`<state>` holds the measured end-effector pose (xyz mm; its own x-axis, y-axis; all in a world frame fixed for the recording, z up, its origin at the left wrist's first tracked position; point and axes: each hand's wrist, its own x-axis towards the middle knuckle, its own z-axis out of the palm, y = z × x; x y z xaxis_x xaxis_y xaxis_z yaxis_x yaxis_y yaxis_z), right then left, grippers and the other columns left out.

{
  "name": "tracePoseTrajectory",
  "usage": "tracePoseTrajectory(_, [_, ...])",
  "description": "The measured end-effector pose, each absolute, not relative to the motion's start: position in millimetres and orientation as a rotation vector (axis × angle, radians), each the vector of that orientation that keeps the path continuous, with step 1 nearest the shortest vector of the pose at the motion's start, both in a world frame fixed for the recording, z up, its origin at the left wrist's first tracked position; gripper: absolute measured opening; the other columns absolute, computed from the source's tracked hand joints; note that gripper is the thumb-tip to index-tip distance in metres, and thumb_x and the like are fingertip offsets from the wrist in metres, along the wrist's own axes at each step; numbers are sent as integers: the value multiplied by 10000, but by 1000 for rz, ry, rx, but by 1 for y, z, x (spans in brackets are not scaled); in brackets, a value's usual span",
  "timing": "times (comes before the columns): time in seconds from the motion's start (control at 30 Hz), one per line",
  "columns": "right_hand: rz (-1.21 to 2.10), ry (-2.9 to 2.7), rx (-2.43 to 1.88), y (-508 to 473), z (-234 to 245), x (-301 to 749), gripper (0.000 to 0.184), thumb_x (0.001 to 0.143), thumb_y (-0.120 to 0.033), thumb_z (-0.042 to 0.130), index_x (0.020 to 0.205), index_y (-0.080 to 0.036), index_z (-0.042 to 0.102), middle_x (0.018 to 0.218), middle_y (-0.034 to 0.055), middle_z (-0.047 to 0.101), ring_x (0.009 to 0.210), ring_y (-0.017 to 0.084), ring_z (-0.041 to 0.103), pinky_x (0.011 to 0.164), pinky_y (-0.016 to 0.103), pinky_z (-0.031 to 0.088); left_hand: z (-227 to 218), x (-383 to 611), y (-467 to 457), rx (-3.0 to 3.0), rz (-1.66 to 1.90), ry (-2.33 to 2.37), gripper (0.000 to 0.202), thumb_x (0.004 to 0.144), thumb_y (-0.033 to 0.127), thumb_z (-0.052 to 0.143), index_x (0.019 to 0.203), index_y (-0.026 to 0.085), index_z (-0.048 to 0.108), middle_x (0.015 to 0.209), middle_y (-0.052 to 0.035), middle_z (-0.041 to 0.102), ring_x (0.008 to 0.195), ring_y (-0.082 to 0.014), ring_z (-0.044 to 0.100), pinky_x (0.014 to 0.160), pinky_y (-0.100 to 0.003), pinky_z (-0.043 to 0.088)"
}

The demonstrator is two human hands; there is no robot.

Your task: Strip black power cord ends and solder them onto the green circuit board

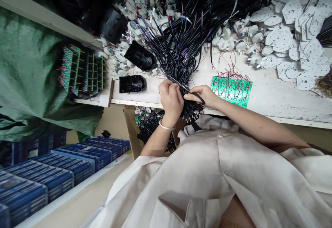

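Observation:
A thick bundle of black cables (178,67) lies across the table edge. Blue and brown wire ends fan out at its far side, and metal-pinned plugs (192,115) hang at the near side. Curled against the left side of this bundle is my left hand (171,98), its fingers closed on the cables; the fingertips are partly hidden. My right hand (203,96) grips scissors by their black handle (198,97). The scissors' metal blades (178,83) reach across the bundle toward my left fingers. Whether the blades touch a cable I cannot tell.
Two black plastic housings (132,84) sit left of the bundle. A green circuit board panel (232,91) with red and black wires lies right. White plates (282,38) and small motors (155,0) are heaped behind. Blue boxes (64,165) stand lower left, beside a cardboard box (131,127).

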<state>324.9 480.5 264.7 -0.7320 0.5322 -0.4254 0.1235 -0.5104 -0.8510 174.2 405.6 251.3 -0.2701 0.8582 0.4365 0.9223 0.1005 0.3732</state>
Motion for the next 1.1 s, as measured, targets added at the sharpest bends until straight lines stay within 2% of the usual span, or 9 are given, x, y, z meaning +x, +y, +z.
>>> tracePoseTrajectory(0.1, [2309,-1393,-1031,481,267,324,598,537,-672,872,644,-156,591,447,-106,413,414,19,355,397,199,213,250,172,406,-1861,-908,-2263,210,1039,290,384,965,199,559,1115,-114,522,1077,-235,526,969,-410,459])
tracePoseTrajectory(0.3, [2341,-1550,-1072,488,270,323,616,502,-679,895,698,-173,603,442,-98,501,334,57,449,328,191,286,247,164,406,-1928,-1000,-2209,198,1048,306,384,945,198,514,1062,-93,488,1048,-215,526,945,-393,469])
tracePoseTrajectory(0.5, [2224,-1534,-1091,485,266,321,626,498,-710,872,658,-165,610,401,-114,437,325,24,360,322,180,214,247,161,406,-1954,-1064,-2251,176,1042,311,405,940,201,498,1058,-86,479,1054,-212,520,967,-388,451])
tracePoseTrajectory(0.7, [2305,-1600,-1108,489,272,321,609,526,-684,884,711,-175,606,445,-96,509,322,51,447,313,174,261,247,161,406,-1954,-1132,-2247,211,1052,351,402,941,202,502,1044,-76,472,1038,-208,508,963,-377,440])
tracePoseTrajectory(0.9, [2292,-1547,-1098,489,271,321,603,534,-679,881,691,-161,616,400,-122,440,302,22,367,301,165,228,247,162,406,-1955,-1132,-2251,269,1067,398,365,918,212,491,1014,-70,483,1019,-208,507,940,-373,446])
tracePoseTrajectory(1.1, [2412,-1587,-1113,498,282,324,561,564,-605,911,718,-157,611,432,-91,527,323,44,462,319,148,289,244,159,406,-1998,-1187,-2164,290,1081,414,358,929,207,493,1026,-68,486,1021,-193,513,925,-357,449])
